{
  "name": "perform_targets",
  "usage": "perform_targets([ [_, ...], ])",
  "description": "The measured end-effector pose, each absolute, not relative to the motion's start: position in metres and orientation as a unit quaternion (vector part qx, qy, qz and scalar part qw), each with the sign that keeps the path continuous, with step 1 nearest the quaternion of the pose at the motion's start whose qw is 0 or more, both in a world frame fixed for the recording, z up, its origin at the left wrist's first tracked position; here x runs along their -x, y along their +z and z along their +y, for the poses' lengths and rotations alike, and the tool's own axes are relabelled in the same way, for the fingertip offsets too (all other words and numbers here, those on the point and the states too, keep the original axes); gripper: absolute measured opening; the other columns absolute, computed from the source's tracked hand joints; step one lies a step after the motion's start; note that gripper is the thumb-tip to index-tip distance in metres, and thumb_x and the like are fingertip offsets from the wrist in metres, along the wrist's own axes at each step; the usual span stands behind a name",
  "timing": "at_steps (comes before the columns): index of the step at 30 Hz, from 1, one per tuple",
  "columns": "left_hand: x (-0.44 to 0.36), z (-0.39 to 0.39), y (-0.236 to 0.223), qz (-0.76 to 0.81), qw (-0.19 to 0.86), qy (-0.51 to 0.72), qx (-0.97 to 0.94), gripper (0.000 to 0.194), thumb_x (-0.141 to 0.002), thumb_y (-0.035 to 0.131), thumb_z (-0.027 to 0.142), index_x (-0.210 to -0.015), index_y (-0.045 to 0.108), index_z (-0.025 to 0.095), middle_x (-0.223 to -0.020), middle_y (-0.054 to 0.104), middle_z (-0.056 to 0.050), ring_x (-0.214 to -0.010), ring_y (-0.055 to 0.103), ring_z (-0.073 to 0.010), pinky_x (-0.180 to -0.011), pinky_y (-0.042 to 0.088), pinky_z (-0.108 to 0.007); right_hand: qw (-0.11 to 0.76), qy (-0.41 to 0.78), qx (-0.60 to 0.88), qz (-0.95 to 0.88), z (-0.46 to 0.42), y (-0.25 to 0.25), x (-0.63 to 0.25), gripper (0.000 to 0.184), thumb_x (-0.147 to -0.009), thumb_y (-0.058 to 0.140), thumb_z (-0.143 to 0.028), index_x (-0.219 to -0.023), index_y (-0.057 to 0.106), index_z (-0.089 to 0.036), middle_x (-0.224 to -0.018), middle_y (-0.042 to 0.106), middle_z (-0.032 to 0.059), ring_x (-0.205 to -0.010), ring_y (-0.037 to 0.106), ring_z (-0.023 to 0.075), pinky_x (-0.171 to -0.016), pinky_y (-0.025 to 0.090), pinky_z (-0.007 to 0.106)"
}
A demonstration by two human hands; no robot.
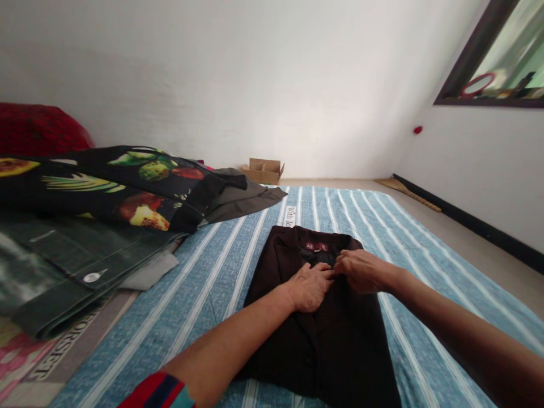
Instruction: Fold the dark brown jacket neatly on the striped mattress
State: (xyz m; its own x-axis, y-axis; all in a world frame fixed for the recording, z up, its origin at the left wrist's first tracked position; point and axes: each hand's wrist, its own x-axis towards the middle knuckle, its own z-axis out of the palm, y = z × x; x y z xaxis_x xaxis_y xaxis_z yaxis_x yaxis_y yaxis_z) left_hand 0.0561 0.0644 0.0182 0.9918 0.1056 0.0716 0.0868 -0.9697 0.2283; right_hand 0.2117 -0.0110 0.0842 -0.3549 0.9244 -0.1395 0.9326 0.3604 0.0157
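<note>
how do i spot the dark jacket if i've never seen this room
Find the blue-and-white striped sheet that spreads before the white wall. On its near part, the left hand and right hand touch the dark jacket, laid flat. Unlike the fruit-print garment to its left, it is plain and shows a red neck label.

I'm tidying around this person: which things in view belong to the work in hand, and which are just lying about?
In use:
dark garment, touched by left hand and right hand
striped sheet beneath it

Seemingly lying about:
fruit-print garment, untouched
cardboard box
red-rimmed mirror
</note>
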Motion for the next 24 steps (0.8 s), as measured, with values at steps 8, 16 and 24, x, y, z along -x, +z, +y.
perform_targets([
  [8,-0.069,0.074,0.009,-0.007,0.109,-0.008,-0.994,0.036,-0.066,0.057,0.011,-0.101,0.055,0.017,-0.122,0.056,-0.009,-0.121,0.043,-0.0228,-0.108,0.018,-0.038,0.065,-0.047,-0.557,0.826,-0.008,0.077,-0.216,0.03,-0.062,0.046,-0.003,-0.081,0.066,-0.016,-0.083,0.067,0.0077,-0.079,0.059,0.0177,-0.07,0.042,0.025],
  [16,-0.075,0.079,0.004,0.002,0.178,-0.024,-0.984,0.053,-0.051,0.059,0.007,-0.103,0.051,0.016,-0.129,0.047,-0.014,-0.118,0.044,-0.0294,-0.106,0.021,-0.045,0.013,-0.075,-0.582,0.809,-0.008,0.071,-0.212,0.031,-0.062,0.045,-0.003,-0.081,0.065,-0.017,-0.083,0.067,0.0066,-0.081,0.058,0.018,-0.072,0.043,0.025],
  [24,-0.08,0.079,0.012,0.013,0.225,0.011,-0.974,0.023,-0.064,0.06,0.016,-0.086,0.053,0.019,-0.098,0.061,-0.006,-0.092,0.057,-0.0257,-0.09,0.041,-0.036,0.0,-0.07,-0.597,0.799,-0.006,0.065,-0.216,0.034,-0.063,0.044,-0.002,-0.087,0.064,-0.016,-0.088,0.066,0.0082,-0.088,0.057,0.0192,-0.079,0.041,0.026],
])
